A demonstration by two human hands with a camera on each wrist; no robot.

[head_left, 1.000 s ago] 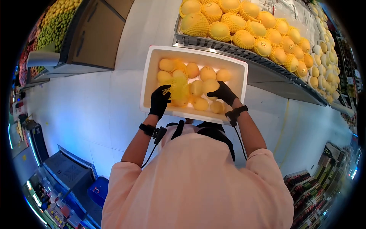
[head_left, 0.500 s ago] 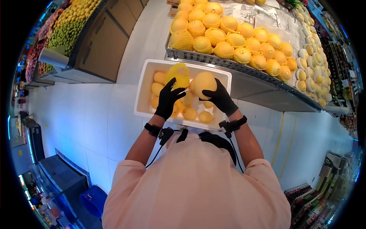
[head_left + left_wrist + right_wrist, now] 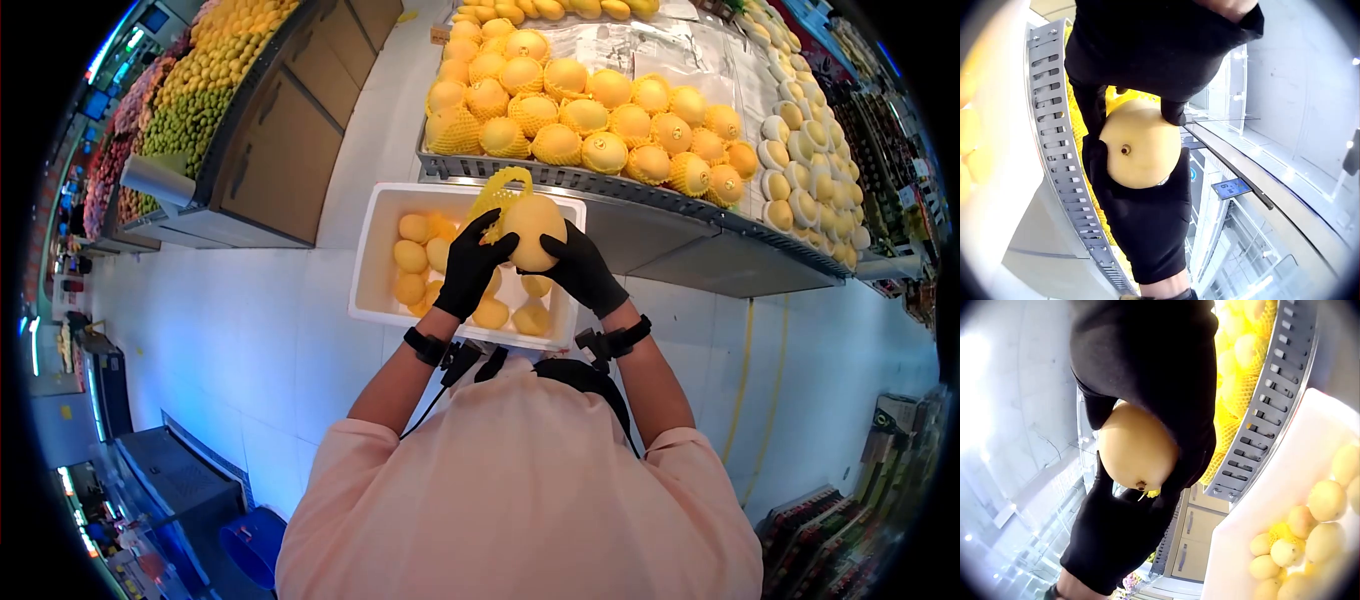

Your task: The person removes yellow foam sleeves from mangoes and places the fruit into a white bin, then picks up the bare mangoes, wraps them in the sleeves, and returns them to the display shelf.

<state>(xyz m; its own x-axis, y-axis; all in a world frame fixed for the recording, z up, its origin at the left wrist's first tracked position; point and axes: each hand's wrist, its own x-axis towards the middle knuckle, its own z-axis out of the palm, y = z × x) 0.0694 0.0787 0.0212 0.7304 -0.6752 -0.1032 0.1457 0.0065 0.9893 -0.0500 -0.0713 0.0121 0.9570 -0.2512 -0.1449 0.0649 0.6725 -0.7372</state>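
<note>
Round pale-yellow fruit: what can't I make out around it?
Head view: black-gloved right hand, far fingertips hidden behind the fruit.
Head view: yellow mesh sleeve, partly hidden by the black-gloved left hand.
Right wrist view: rectangular white foam box, cut off by right edge.

Slatted rail (image 3: pixel 1057 153) blocks ahead, white box (image 3: pixel 368 262) below; left hand (image 3: pixel 468 275) has room leftward — over floor (image 3: pixel 300 340).

From here, the fruit (image 3: pixel 535 232) has smooth skin. The net (image 3: pixel 488 200) looks like bumpy, soft plastic. The left hand (image 3: pixel 470 270) and right hand (image 3: pixel 585 272) wear dull black cloth gloves. The box (image 3: pixel 362 250) looks like white, smooth foam. The shirt (image 3: pixel 520 480) is thin cloth. The floor (image 3: pixel 230 330) is smooth and shiny.
</note>
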